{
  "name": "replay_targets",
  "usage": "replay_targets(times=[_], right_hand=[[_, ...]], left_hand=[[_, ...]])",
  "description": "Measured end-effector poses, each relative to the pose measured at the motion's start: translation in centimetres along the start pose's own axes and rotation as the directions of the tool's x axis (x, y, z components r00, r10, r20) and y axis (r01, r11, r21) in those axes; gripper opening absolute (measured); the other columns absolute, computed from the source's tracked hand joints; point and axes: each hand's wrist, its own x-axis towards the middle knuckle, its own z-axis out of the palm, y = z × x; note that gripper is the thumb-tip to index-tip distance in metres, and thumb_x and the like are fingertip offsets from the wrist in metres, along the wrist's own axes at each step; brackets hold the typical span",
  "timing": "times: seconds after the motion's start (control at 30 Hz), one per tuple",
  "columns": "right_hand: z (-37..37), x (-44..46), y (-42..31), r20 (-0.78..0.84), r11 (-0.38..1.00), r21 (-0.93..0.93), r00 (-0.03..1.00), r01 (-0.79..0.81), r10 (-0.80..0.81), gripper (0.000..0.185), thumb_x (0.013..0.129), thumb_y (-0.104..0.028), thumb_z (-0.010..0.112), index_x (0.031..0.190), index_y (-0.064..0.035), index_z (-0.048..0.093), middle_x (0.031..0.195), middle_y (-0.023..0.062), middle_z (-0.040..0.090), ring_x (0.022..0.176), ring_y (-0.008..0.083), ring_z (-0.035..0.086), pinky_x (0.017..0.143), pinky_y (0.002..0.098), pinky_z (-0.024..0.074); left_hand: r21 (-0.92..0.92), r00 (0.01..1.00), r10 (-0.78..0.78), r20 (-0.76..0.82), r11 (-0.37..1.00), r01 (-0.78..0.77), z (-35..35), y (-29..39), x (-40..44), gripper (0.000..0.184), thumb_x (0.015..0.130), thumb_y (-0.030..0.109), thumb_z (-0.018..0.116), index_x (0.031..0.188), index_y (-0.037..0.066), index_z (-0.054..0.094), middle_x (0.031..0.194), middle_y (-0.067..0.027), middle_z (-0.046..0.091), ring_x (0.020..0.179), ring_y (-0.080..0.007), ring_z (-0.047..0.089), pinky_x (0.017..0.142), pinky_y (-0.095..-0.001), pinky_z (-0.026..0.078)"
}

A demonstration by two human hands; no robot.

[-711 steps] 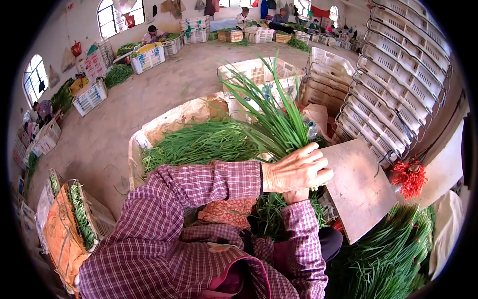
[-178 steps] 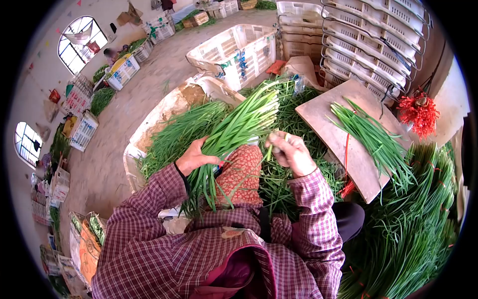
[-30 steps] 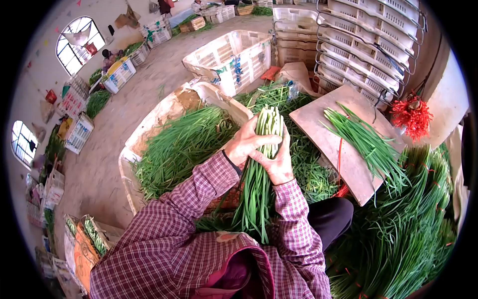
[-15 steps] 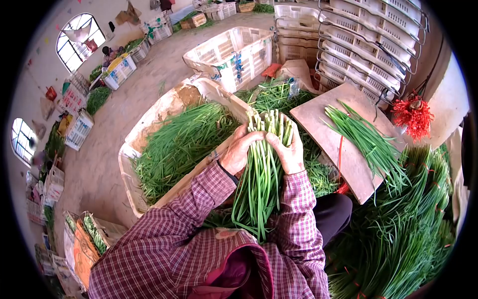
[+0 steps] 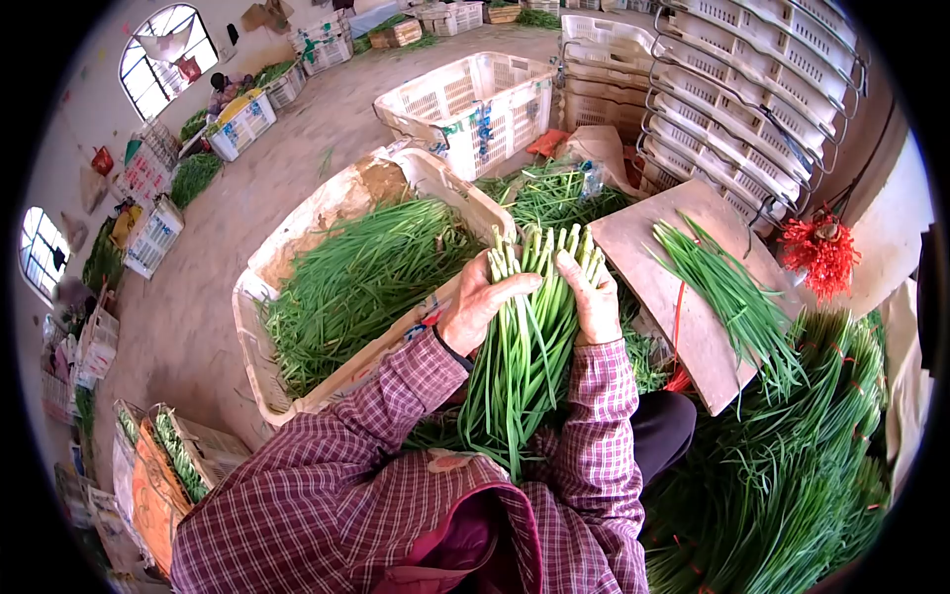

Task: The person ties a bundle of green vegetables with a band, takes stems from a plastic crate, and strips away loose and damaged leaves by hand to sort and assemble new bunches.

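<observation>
Between my hands a bunch of garlic chives [image 5: 522, 366] stands with its pale cut ends up and its green leaves hanging toward my lap. My left hand [image 5: 482, 302] wraps the bunch from the left, thumb across the stems. From the right, my right hand [image 5: 594, 300] grips the same bunch near the top, its thumb laid along the stalks. The fingers behind the stems are hidden. Just left of my hands sits a crate [image 5: 259, 342] heaped with loose chives [image 5: 366, 282]. To the right, a smaller heap of chives [image 5: 727, 297] lies on a tilted board [image 5: 633, 226].
Tied chive bundles [image 5: 782, 465] pile up at the lower right. Red ties [image 5: 819, 255] hang above them. Stacked white crates [image 5: 742, 109] rise at the back right, near another crate [image 5: 505, 119]. A person [image 5: 220, 94] is far off at the left.
My thumbs have moved apart, and the top of the bunch is spread wider. My right hand has shifted slightly right. The whole view has turned a little.
</observation>
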Motion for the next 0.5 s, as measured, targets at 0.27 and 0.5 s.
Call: replay_targets(times=[0.27,0.5], right_hand=[[1.5,0.0,-1.1,0.203,0.993,-0.085,0.977,0.076,-0.058,0.036,0.081,-0.006,0.072,0.114,-0.0033,0.058,0.105,0.0027,0.064,0.092,0.0091,0.059,0.083,0.0246,0.0476],[0.1,0.5,-2.1,-0.125,0.976,-0.125,0.973,0.177,-0.193,0.023,0.077,-0.016,0.075,0.093,-0.0098,0.061,0.081,-0.0021,0.060,0.066,0.0059,0.052,0.062,0.0213,0.0445]], left_hand=[[-0.057,0.999,0.004,0.033,0.998,-0.002,-0.8,-0.3,-0.1,0.027,0.082,0.002,0.065,0.109,0.003,0.063,0.100,-0.0013,0.065,0.090,-0.0095,0.060,0.081,-0.0259,0.047],[-0.377,0.988,-0.153,-0.026,0.917,0.132,-3.4,1.4,1.0,0.024,0.085,0.009,0.062,0.107,0.002,0.058,0.095,-0.0121,0.066,0.087,-0.0245,0.066,0.077,-0.0376,0.056]])
